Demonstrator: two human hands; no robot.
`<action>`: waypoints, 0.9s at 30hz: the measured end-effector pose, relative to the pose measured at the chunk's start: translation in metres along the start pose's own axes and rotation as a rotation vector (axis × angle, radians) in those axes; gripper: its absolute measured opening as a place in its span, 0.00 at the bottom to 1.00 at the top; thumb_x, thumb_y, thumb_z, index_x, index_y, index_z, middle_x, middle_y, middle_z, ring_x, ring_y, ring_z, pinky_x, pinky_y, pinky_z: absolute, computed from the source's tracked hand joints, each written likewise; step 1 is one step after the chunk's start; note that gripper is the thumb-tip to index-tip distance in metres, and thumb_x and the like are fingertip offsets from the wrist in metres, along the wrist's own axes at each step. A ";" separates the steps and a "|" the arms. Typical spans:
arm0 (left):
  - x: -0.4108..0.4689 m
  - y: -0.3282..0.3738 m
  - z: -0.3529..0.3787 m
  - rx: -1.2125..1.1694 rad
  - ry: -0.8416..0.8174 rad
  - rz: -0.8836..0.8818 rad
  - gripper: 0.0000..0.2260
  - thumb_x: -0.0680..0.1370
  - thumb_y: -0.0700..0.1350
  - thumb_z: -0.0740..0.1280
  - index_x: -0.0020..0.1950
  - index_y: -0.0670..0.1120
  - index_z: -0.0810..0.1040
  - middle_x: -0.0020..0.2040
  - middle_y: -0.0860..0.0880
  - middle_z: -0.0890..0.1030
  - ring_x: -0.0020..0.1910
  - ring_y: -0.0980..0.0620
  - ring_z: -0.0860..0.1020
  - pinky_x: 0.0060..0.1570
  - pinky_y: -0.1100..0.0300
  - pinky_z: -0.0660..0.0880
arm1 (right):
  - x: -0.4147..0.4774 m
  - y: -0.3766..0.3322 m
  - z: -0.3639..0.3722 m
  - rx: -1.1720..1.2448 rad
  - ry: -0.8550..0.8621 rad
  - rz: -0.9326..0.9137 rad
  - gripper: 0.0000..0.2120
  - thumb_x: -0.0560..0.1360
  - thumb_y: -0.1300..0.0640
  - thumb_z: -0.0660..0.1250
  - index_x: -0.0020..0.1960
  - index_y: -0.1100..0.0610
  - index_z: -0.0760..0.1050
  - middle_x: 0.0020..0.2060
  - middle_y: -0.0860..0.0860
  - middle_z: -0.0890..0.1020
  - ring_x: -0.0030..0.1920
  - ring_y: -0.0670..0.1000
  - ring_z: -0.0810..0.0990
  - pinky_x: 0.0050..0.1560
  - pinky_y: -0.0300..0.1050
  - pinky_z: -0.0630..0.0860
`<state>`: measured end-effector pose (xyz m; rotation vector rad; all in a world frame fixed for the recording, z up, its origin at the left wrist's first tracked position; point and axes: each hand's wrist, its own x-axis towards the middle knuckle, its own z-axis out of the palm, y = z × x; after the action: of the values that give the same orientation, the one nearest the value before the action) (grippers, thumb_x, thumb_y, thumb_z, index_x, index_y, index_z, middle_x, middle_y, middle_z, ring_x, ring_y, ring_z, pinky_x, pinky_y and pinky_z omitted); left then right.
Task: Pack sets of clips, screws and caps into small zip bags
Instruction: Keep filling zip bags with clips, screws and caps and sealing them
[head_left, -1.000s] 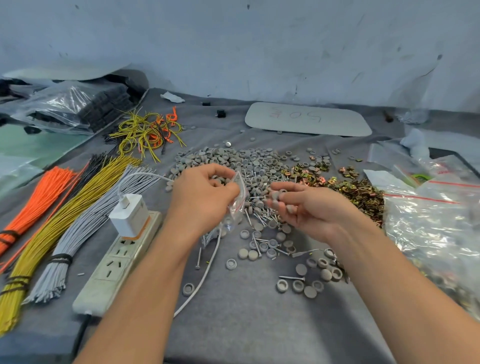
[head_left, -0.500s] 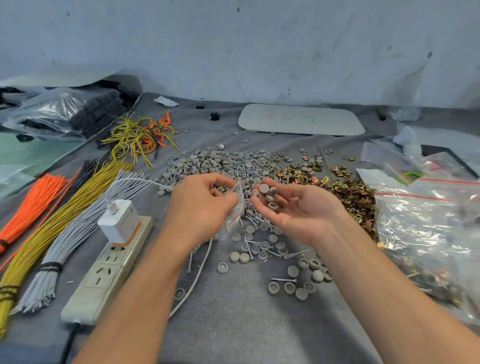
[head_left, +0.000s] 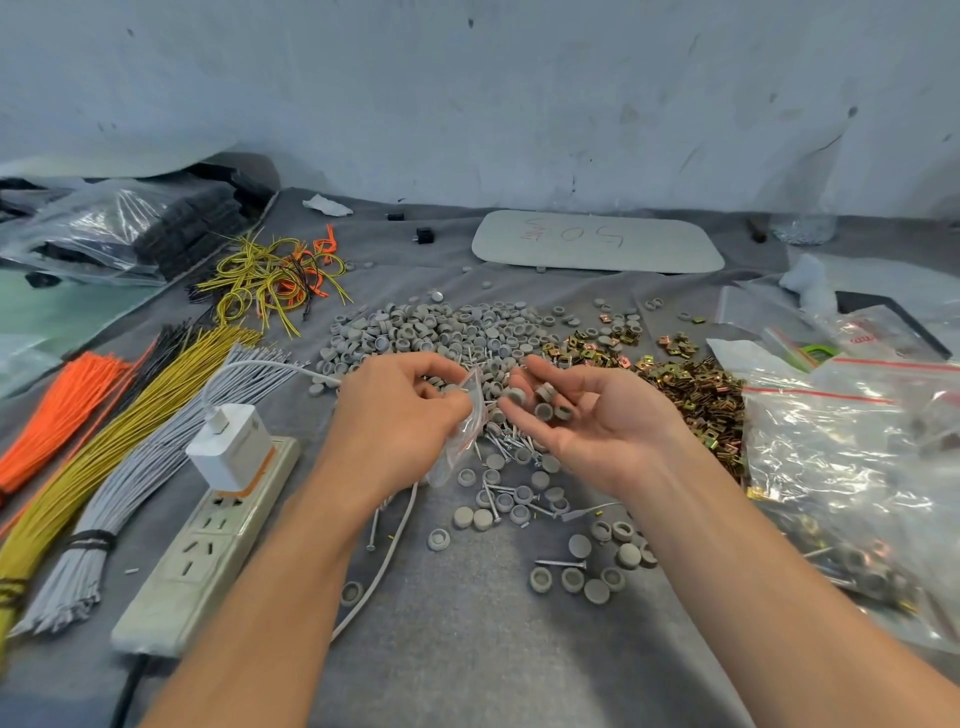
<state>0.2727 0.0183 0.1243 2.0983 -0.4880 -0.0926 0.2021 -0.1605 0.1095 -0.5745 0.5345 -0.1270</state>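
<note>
Closest to the camera, a few stray caps (head_left: 571, 578) and a screw (head_left: 560, 564) lie on the grey surface (head_left: 467, 665), with a power strip (head_left: 208, 545) off to the left. Just past that, the left hand (head_left: 400, 415) has its fingers curled in a pinch on the mouth of the small zip bag (head_left: 466, 423), which hangs down, probably so the opening faces the other hand. The right hand (head_left: 597, 431) is palm up with relaxed, slightly cupped fingers, basically a tray for a few grey caps (head_left: 545, 408) right next to the bag's mouth. My guess is they get tipped in next. Behind the hands are the big cap pile (head_left: 441, 332) and the brassy clips (head_left: 691, 384), both within easy reach for grabbing.
</note>
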 end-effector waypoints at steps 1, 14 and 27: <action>0.000 0.000 0.000 0.003 -0.002 0.002 0.09 0.73 0.42 0.71 0.48 0.56 0.85 0.31 0.53 0.84 0.25 0.58 0.77 0.31 0.62 0.73 | 0.000 0.000 0.000 0.002 0.005 -0.012 0.16 0.68 0.76 0.66 0.55 0.74 0.82 0.53 0.68 0.83 0.45 0.63 0.87 0.47 0.64 0.85; -0.001 -0.001 0.000 0.038 -0.012 0.024 0.09 0.73 0.42 0.71 0.47 0.57 0.83 0.31 0.54 0.84 0.25 0.58 0.78 0.30 0.63 0.74 | 0.002 -0.001 -0.001 -0.019 0.096 0.009 0.15 0.62 0.78 0.69 0.48 0.74 0.84 0.54 0.68 0.81 0.47 0.61 0.86 0.42 0.47 0.85; 0.001 -0.001 0.001 0.046 0.002 0.028 0.08 0.73 0.43 0.71 0.45 0.57 0.84 0.31 0.53 0.84 0.26 0.58 0.77 0.34 0.61 0.76 | -0.006 -0.003 0.006 0.015 -0.041 0.016 0.29 0.87 0.47 0.52 0.64 0.74 0.75 0.60 0.71 0.81 0.63 0.70 0.79 0.62 0.66 0.75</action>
<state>0.2733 0.0180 0.1235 2.1353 -0.5231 -0.0636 0.2006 -0.1585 0.1182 -0.5567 0.4979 -0.1042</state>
